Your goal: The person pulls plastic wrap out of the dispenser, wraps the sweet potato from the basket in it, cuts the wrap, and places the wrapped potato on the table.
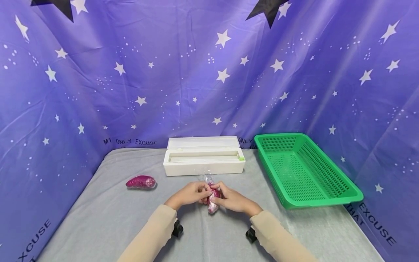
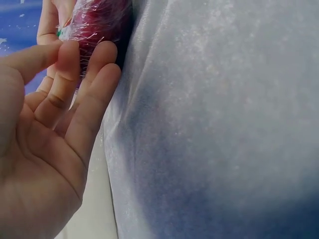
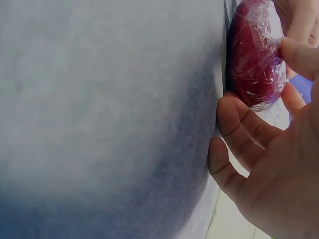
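Note:
A purple-red sweet potato (image 1: 213, 207) wrapped in clear plastic wrap lies between my hands over the cloth, its length pointing away from me. Loose plastic wrap (image 1: 208, 177) sticks out past its far end. My left hand (image 1: 194, 193) pinches the wrap with thumb and index finger against the potato's side; its other fingers are bent beside it. From the right, my right hand (image 1: 233, 199) grips the potato between thumb and fingers. The right wrist view shows film creased over the sweet potato (image 3: 254, 55). At the left lies a second wrapped sweet potato (image 1: 141, 182).
Behind my hands stands a white plastic wrap dispenser box (image 1: 204, 168) with its clear lid (image 1: 203, 142) raised and a green piece at its right end. A green perforated basket (image 1: 322, 201) stands on the right. Grey cloth (image 1: 108, 225) covers the table; a purple starry curtain (image 1: 183, 87) surrounds it.

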{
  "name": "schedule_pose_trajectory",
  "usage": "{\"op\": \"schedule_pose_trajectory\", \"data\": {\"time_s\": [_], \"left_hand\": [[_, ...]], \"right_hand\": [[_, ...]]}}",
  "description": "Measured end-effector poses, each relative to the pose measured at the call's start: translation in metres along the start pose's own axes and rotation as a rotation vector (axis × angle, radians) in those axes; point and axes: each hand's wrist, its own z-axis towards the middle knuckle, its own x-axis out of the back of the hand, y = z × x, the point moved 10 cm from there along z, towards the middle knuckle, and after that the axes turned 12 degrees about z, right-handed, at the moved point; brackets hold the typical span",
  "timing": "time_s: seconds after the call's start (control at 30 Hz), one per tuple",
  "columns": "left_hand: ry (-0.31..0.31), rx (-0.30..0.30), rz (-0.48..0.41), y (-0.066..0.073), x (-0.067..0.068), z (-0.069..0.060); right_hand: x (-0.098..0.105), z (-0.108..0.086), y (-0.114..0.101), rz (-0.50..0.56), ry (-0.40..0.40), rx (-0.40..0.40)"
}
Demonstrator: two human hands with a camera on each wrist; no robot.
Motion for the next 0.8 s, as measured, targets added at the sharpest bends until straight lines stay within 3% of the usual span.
{"op": "schedule_pose_trajectory", "data": {"time_s": [0.33, 0.57, 0.8], "left_hand": [[0.008, -0.001, -0.054, -0.001, 0.001, -0.003], [0.084, 0.189, -0.131, -0.029, 0.008, -0.005], [0.070, 0.273, -0.032, -0.035, 0.008, 0.001]], "right_hand": [[-0.001, 0.003, -0.006, -0.041, 0.045, 0.052], [-0.004, 0.004, -0.004, 0.025, 0.021, 0.033], [-0.002, 0.002, 0.001, 0.074, 0.036, -0.029]]}}
